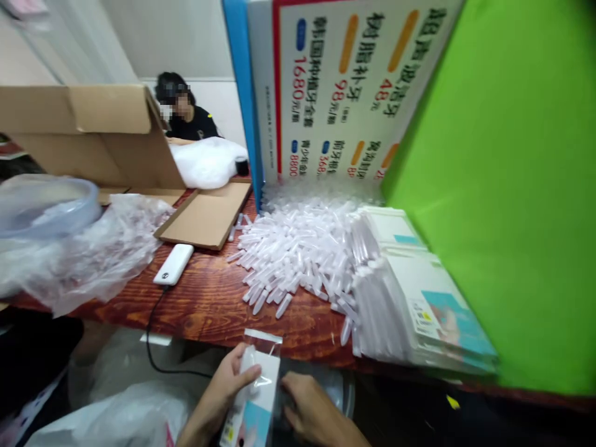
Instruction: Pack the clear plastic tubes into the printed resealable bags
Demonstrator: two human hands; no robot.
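My left hand [229,386] is closed around a clear plastic packet [261,388] with a white and blue printed card inside. The thumb lies across its front, and the packet's clear upper end points toward the table edge. Just right of it is my right hand [310,403], with its fingers curled in; whatever they hold, if anything, is hidden. Beyond both hands, a heap of small translucent plastic tubes [298,248] spreads over the wooden table [205,310]. To the right of the heap stand stacks of similar packets [414,310] with blue-printed fronts.
A printed box [335,93] and a green panel [512,186] rise behind the heap and stacks. A white power bank [174,265] trails a black cable. Further left are a cardboard tray [209,214], plastic sheeting [102,248] and a clear basin [88,208]. A person [190,118] sits opposite.
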